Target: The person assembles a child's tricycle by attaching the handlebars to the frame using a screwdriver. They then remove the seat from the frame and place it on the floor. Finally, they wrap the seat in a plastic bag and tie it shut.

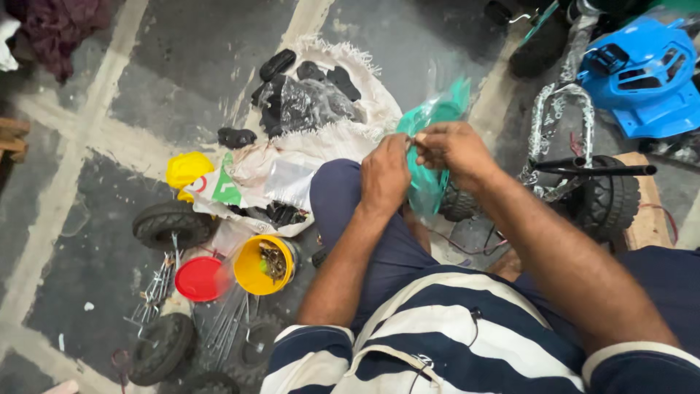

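Left hand and right hand raised together over knee, fingers pinching green plastic bag.

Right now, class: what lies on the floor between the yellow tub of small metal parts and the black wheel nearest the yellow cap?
In the head view, a clear plastic bag lies between the yellow tub and the black wheel.

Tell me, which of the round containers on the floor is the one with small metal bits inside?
The yellow tub, lying tipped by the person's knee, holds the small metal parts. The red round piece beside it looks flat and bare, like a lid.
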